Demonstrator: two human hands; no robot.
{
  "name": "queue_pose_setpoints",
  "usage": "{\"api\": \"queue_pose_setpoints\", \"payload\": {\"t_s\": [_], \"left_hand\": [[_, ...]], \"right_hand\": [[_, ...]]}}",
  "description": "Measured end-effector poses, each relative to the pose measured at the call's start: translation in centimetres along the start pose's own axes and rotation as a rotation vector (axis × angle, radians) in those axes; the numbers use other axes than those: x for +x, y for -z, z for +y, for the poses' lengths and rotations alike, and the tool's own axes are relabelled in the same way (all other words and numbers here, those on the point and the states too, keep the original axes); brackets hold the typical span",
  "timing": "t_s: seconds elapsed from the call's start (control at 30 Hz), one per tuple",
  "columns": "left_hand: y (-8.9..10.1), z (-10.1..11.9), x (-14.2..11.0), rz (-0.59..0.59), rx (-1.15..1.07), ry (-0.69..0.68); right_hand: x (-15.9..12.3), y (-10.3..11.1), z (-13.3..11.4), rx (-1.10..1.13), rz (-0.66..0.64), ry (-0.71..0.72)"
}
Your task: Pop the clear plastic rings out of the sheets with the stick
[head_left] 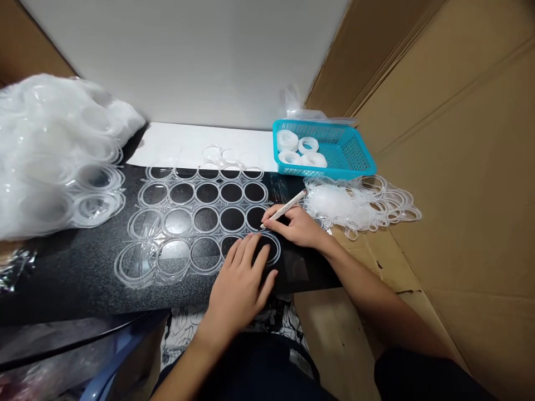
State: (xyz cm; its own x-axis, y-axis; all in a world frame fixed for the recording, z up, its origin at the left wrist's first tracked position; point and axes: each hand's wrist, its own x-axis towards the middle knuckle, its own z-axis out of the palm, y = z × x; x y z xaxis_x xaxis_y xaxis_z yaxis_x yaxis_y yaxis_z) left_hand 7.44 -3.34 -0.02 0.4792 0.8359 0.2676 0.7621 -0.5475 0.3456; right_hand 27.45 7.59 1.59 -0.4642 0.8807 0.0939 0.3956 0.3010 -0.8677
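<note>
A clear plastic sheet of several moulded round cells [196,220] lies on a black board [79,278] in front of me. My left hand [242,278] lies flat with fingers stretched out, pressing on the sheet's near right corner. Just beyond it, my right hand [295,225] grips a thin white pen-like tool [286,207] with its tip touching the rim of a cell at the right end of the sheet.
A big heap of clear plastic sheets [50,150] fills the left. A blue basket [351,153] holding white rings stands at the back right, with a pile of loose clear rings [363,203] in front of it. Cardboard walls [460,167] close in the right.
</note>
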Motion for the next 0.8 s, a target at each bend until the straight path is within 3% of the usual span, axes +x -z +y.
{"api": "queue_pose_setpoints", "payload": {"t_s": [0.8], "left_hand": [[0.35, 0.63, 0.31, -0.047, 0.036, 0.043]], "right_hand": [[-0.33, 0.39, 0.54, -0.052, -0.044, 0.085]]}}
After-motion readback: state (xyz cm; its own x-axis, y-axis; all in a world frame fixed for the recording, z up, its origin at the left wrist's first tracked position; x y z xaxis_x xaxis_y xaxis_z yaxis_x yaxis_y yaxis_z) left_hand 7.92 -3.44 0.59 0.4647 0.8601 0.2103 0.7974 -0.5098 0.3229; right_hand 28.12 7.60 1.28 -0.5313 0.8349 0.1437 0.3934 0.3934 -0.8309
